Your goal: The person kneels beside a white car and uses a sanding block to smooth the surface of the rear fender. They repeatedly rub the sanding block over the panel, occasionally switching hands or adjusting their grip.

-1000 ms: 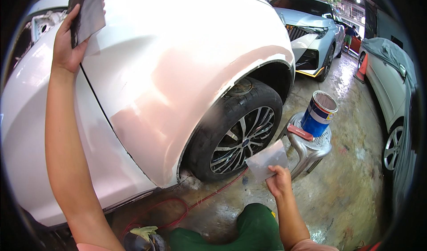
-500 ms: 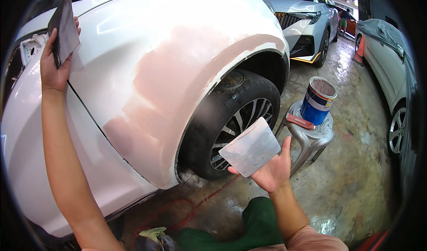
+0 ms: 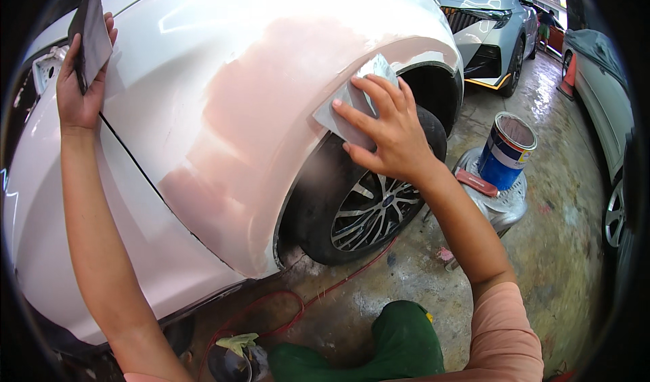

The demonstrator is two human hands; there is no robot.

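The white car fender (image 3: 169, 104) has broad pinkish-beige filler patches (image 3: 264, 91) running down to the wheel arch. At the upper left, my left hand (image 3: 80, 104) grips a flat dark-edged board (image 3: 97, 40) with a greyish face, held upright beside the fender. My right hand (image 3: 396, 135) holds a thin grey rectangular sheet (image 3: 338, 119) that looks like a putty spreader. Its fingers press over the sheet, which lies against the filled arch edge above the tyre (image 3: 318, 209). Part of the sheet is hidden under the fingers.
Right of the wheel, a metal stool (image 3: 508, 209) holds a blue paint can (image 3: 504, 155) and a reddish tube (image 3: 477, 182). A red hose (image 3: 284, 324) crosses the floor. Near my green-clad knee sits a dark round container (image 3: 230, 363). Other cars and an orange cone (image 3: 569, 77) stand behind.
My right hand has risen from in front of the wheel, turned palm-down, and brought the grey sheet against the arch edge. My left hand stays nearly in place with the board.
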